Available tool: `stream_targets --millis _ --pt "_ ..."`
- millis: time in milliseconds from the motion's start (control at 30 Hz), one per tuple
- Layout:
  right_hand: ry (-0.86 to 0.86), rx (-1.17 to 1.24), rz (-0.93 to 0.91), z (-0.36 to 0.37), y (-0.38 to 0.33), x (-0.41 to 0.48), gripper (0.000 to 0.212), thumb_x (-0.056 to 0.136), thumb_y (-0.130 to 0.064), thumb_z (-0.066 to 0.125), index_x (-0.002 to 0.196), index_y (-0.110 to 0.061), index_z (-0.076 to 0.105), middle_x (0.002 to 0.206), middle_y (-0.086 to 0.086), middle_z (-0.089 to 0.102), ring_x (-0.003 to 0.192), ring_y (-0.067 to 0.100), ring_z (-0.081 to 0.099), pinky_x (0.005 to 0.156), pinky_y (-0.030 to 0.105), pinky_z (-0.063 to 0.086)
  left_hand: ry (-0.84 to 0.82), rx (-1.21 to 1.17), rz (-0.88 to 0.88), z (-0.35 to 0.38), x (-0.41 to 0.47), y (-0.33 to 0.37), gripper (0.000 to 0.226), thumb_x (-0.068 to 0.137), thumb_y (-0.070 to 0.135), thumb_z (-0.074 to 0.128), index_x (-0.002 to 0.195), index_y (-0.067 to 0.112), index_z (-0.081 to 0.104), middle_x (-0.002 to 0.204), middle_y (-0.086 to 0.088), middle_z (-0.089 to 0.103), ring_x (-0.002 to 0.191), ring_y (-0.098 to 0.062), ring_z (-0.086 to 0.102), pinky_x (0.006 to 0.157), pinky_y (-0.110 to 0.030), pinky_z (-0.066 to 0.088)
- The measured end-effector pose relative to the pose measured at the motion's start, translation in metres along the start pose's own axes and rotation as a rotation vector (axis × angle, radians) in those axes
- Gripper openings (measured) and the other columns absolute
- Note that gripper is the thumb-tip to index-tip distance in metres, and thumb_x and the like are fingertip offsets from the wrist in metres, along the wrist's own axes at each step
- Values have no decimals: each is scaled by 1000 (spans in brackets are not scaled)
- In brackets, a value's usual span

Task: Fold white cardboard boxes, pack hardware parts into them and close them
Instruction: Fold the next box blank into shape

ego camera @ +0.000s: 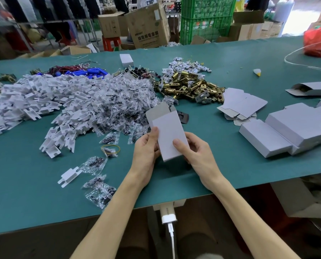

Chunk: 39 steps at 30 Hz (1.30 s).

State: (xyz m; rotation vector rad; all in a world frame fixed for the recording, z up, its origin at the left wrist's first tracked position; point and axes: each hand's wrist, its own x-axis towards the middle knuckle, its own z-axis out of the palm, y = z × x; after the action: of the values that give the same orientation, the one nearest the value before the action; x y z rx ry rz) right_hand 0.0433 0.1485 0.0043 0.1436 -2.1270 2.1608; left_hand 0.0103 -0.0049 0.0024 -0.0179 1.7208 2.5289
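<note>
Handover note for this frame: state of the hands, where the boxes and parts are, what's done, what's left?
Left hand and right hand both grip one box above the table, thumbs on its front. Its far flap stands open; contents not visible.
Parts: white brackets at left, clear bags of dark small parts in the centre, brass latches beyond, flat blanks to the right.
Done: closed boxes lie at right.
Left: probably fill the held box, tuck its flap, then fold the blanks.
</note>
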Motion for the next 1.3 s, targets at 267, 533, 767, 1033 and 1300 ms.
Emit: stream_targets --millis 267,533,767,1033,1300 --pt "57 -2 15 0 2 1 36 86 -50 73 116 -31 69 99 7 73 85 17 62 66 26 44 -60 -13 -21 -2 1 0 48 96 40 61 120 -1 69 110 -20 77 89 -24 75 73 -30 62" --pt "44 -26 10 0 0 2 29 91 -36 74 119 -28 68 100 5 74 89 25 67 69 26 51 -44 17 -6 -3 1 -1 41 95 29 68 124 -1 67 116 -18 76 98 -28 75 79 -34 64" --pt "144 -129 -2 5 5 9 30 99 -49 57 108 -23 70 103 -2 70 90 18 64 76 34 48 22 -3 5 0 1 -2 53 85 34 75 120 -5 64 114 -19 76 100 -30 74 84 -40 64" --pt "296 -399 -2 -16 12 91 19 99 -14 56 110 -20 70 110 3 67 95 12 61 87 26 45 90 72 10 -2 6 -10 54 82 45 75 113 2 63 110 -18 76 98 -28 74 92 -52 57" --pt "77 -936 -9 -22 20 188 39 95 -3 52 131 -6 64 146 15 52 139 31 42 116 37 31 64 141 22 -2 10 -13 47 83 44 74 110 7 65 105 -12 77 94 -23 73 89 -48 58"
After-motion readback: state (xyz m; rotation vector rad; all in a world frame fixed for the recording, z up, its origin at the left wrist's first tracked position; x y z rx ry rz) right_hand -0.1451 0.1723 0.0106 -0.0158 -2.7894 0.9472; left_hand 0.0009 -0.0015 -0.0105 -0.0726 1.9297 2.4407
